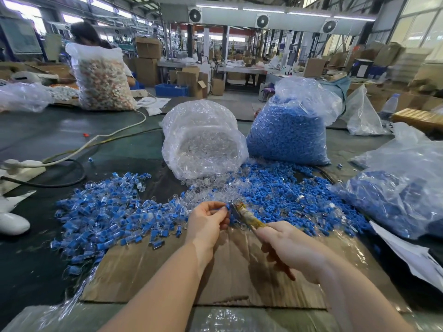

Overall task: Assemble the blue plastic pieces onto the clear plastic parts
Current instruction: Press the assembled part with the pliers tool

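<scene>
The step in hand looks like a single joining: 1 blue piece (227, 207) is being seated on a clear part at the fingertips, over the far edge of the cardboard sheet (167, 267) on the bench (31, 267).

The left hand (207, 224) has its grip pinched together on the blue piece, thumb and forefinger closed round it, just left of the tool's tip. Whether a clear part is already under that piece I cannot tell; the spot is too small and partly hidden by the fingers.

The right hand (291, 254) has its grip clamped round the handle of a taped tool (248, 218). The tool's long axis runs from near right to far left, rising from the fist, and its tip points at the pinched piece and appears to touch it.

Judging from this, the next move calls for a short, steady push along that axis while the left pinch keeps the piece from twisting, then a drop to the left.

Finished pieces (107, 212) lie heaped on the left. Loose blue pieces (287, 200) spread on the right, loose clear parts (208, 188) between them. Beyond stand a clear-part bag (203, 137) and a blue bag (290, 130).
</scene>
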A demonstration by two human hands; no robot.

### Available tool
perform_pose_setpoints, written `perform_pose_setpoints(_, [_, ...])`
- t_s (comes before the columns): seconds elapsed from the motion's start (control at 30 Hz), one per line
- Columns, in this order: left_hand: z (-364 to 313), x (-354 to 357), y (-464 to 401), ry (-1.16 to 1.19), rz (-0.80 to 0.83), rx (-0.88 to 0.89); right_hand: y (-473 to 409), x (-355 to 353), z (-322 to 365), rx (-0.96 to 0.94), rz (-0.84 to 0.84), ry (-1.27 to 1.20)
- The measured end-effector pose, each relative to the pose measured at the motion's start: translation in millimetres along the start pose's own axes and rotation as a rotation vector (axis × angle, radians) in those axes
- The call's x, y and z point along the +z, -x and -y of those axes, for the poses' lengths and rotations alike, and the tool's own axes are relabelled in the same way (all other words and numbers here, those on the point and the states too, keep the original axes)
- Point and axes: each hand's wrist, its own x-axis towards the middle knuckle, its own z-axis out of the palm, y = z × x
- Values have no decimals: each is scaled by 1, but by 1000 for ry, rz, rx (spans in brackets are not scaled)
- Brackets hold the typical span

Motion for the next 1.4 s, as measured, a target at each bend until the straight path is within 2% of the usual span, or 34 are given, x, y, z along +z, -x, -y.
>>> perform_pose_setpoints(0.23, [-3,-1,-4,-66,-90,-24,2,0,3,4,117,-82])
perform_pose_setpoints(0.63, [-14,-1,5,-99,-116,-19,7,-5,8,-10,246,-179])
perform_pose_setpoints(0.97, [-21,1,9,-91,-127,-45,11,-6,11,-38,231,-168])
perform_pose_setpoints(1.4, [-27,3,15,-117,-105,-38,12,3,10,-163,86,108])
